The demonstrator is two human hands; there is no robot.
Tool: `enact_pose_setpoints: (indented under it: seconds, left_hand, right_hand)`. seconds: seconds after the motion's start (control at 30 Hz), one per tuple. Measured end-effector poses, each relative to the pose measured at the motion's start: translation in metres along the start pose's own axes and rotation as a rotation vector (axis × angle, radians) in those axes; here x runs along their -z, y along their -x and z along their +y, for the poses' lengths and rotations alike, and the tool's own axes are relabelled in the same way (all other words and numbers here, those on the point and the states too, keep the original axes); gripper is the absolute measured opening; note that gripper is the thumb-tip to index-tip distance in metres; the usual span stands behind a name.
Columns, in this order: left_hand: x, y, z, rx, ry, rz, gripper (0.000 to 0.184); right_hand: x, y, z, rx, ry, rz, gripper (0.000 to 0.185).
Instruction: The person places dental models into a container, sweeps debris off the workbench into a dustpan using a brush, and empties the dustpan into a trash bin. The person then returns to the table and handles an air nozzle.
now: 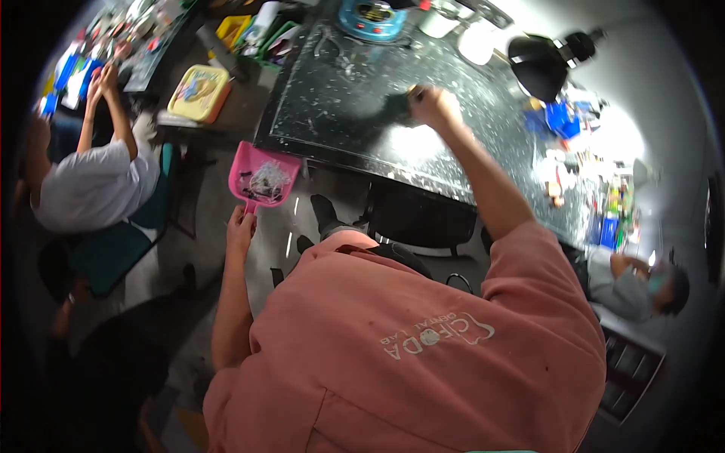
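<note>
My right hand (436, 109): arm outstretched over table (332, 113), curled; cannot tell on what. My left hand (241, 226): clamped on dustpan (241, 164), beside table's corner, handle (251, 206) partly hidden.

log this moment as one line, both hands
left hand: grips pink dustpan by handle | dustpan load: pale scraps | right hand: at dark tabletop, fingers curled, held item unclear
</note>
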State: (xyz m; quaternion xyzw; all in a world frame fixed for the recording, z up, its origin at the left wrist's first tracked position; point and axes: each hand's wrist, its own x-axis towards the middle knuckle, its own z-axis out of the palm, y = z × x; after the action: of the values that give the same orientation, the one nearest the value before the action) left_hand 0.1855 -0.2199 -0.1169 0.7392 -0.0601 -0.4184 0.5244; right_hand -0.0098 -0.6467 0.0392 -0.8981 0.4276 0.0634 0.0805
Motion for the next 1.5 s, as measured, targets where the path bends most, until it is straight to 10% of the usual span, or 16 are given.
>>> enact_pose_setpoints:
  seconds: [0.13,0.23,0.4,0.6,0.73,1.1,1.23,1.5]
  left_hand:
    - [-0.007,0.003,-0.004,0.021,0.045,0.006,0.006]
    - [-0.017,0.012,-0.001,0.031,0.081,0.038,0.005]
    - [-0.027,0.021,-0.021,-0.072,0.118,0.077,0.006]
    - [-0.038,0.047,-0.052,-0.106,0.135,0.123,0.012]
    - [-0.039,0.117,-0.107,-0.101,0.192,0.226,0.024]
    - [-0.067,0.404,-0.323,0.137,0.569,1.007,0.016]
    - [-0.101,0.496,-0.351,0.071,0.954,1.337,0.011]
    - [-0.194,0.562,-0.388,-0.027,1.419,2.036,0.015]
  right_hand:
    - [0.009,0.082,-0.115,0.554,-0.471,-0.216,0.023]
    - [0.023,0.052,-0.142,0.514,-0.837,-0.314,0.024]
    - [0.010,-0.033,-0.171,0.429,-0.417,0.031,0.026]
    - [-0.023,0.100,-0.206,0.926,-0.373,-0.363,0.018]
    - [-0.015,0.177,-0.224,0.810,-0.327,-0.661,0.022]
    - [-0.197,0.226,-0.278,1.163,-0.335,-0.903,0.018]
    - [-0.395,0.139,-0.251,1.126,0.011,-1.036,0.029]
    - [-0.433,0.339,-0.408,1.955,1.146,-0.947,0.041]
